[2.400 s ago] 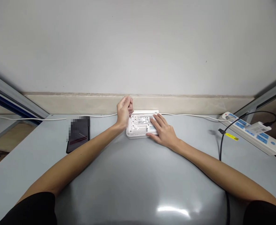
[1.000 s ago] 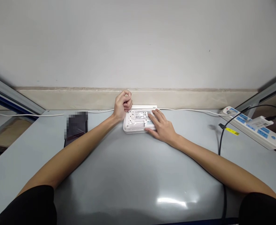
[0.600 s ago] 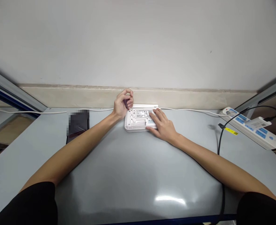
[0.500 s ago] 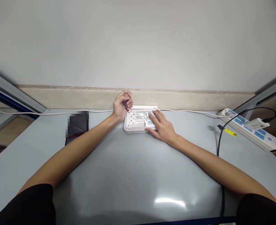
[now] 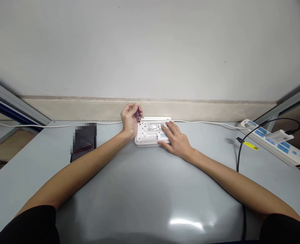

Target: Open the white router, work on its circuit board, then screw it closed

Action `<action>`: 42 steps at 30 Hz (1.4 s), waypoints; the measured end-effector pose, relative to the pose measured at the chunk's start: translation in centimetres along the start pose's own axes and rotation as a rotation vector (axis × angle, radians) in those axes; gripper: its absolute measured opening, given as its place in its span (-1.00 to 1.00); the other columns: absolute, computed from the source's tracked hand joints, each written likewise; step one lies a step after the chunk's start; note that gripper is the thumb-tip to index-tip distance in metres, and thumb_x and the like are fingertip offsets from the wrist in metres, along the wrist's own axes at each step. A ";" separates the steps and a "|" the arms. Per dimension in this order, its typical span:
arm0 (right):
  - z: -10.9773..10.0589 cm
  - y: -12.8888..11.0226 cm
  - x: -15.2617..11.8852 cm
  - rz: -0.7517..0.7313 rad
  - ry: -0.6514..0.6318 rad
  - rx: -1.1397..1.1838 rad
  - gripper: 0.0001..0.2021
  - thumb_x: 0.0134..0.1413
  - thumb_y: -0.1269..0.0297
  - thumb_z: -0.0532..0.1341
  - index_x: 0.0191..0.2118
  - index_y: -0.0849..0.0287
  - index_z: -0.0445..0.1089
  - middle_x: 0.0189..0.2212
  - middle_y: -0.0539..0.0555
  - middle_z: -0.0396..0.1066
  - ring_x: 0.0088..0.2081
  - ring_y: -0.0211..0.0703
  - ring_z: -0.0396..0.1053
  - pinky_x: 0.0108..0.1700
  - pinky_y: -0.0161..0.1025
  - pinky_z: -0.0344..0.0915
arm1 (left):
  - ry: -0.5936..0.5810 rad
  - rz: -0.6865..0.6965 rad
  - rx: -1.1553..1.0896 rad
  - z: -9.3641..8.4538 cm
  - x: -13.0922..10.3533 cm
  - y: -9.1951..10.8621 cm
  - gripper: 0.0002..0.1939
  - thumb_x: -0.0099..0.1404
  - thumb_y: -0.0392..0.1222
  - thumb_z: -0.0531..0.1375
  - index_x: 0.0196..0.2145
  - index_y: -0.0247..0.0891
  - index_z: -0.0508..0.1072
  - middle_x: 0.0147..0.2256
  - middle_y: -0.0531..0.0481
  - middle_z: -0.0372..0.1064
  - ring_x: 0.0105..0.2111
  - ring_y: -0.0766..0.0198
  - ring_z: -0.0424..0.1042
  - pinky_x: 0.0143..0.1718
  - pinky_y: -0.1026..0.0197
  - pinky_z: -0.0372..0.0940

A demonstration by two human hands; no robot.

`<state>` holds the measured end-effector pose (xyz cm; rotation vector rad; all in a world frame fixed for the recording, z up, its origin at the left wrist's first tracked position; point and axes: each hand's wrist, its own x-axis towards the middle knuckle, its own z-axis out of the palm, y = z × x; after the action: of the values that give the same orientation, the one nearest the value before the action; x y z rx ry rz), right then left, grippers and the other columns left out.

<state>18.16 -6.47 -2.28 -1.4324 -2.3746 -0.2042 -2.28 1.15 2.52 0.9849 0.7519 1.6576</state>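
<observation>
A white router (image 5: 150,138) lies with its vented, labelled underside up against the wall side of the table. My left hand (image 5: 130,118) is closed around a small screwdriver (image 5: 138,115) with a see-through purplish handle. The screwdriver points down at the router's far left corner; its tip is too small to make out. Across the router's right end spreads my right hand (image 5: 177,139), holding it, with the thumb at the near edge and the fingers over the top. White antennas (image 5: 156,118) lie along the router's far side.
A dark phone-like slab (image 5: 84,140), partly blurred out, lies left of my left forearm. On the right stands a white power strip (image 5: 272,140) with a plugged-in adapter (image 5: 279,136). A black cable (image 5: 238,159) passes under my right forearm. White cables (image 5: 206,122) run along the wall.
My left hand has turned and lowered slightly, so more of the screwdriver shows above the router corner. My right hand keeps its place on the router.
</observation>
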 end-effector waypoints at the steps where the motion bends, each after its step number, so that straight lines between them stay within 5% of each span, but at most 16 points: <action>1: 0.1 0.0 0.0 0.000 0.004 -0.001 -0.33 0.27 -0.20 -0.06 0.28 0.20 0.16 0.29 0.24 0.09 0.34 0.16 -0.06 -0.31 -0.16 0.51 | -0.036 -0.014 0.006 -0.1 0.1 0.0 -0.78 0.21 -0.09 0.27 -0.43 -0.24 0.33 -0.48 0.06 0.29 -0.56 0.42 0.28 -0.60 0.36 0.13; 8: 0.4 0.1 0.0 -0.007 0.032 -0.004 -0.33 0.26 -0.20 -0.05 0.28 0.19 0.16 0.29 0.20 0.10 0.35 0.12 -0.08 -0.30 -0.15 0.53 | -0.213 -0.111 -0.025 -0.4 0.2 -0.1 -0.62 0.33 0.12 0.12 -0.45 -0.24 0.27 -0.58 0.13 0.03 -0.63 0.45 0.09 -0.61 0.39 0.07; 19: 0.4 0.1 0.0 -0.005 0.031 0.002 -0.33 0.27 -0.19 -0.04 0.29 0.19 0.16 0.29 0.21 0.09 0.35 0.11 -0.08 -0.26 -0.16 0.52 | -0.143 -0.022 0.000 -0.3 -0.1 -0.8 -0.65 0.26 0.13 0.22 -0.35 -0.18 0.23 -0.46 0.12 0.20 -0.61 0.46 0.19 -0.61 0.39 0.06; 26: 0.4 0.1 0.0 -0.001 0.013 0.016 -0.33 0.26 -0.17 -0.02 0.29 0.20 0.15 0.29 0.24 0.09 0.34 0.16 -0.07 -0.25 -0.12 0.52 | -0.219 -0.159 -0.008 -0.5 -0.2 -0.6 -0.50 0.33 0.24 0.04 -0.52 -0.24 0.24 -0.66 0.17 -0.08 -0.70 0.45 0.01 -0.66 0.37 0.01; 32: 0.3 0.1 0.0 0.002 0.004 0.027 -0.34 0.26 -0.16 0.00 0.29 0.20 0.15 0.29 0.24 0.08 0.34 0.17 -0.07 -0.25 -0.11 0.52 | -0.245 -0.148 -0.040 -0.5 -0.1 -0.3 -0.67 0.28 0.12 0.19 -0.39 -0.20 0.26 -0.61 0.18 0.03 -0.68 0.47 0.04 -0.65 0.41 0.02; 42: 0.4 0.1 0.0 -0.015 0.040 0.034 -0.35 0.27 -0.16 -0.02 0.28 0.20 0.16 0.29 0.21 0.11 0.35 0.11 -0.09 -0.24 -0.13 0.52 | -0.287 -0.132 -0.037 -1.0 1.3 0.0 -0.55 0.32 0.22 0.11 -0.43 -0.25 0.30 -0.64 0.18 -0.04 -0.71 0.50 -0.04 -0.71 0.43 -0.12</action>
<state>18.17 -6.27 -2.69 -1.3827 -2.3458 -0.1930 -3.35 2.34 2.36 1.0945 0.5776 1.3754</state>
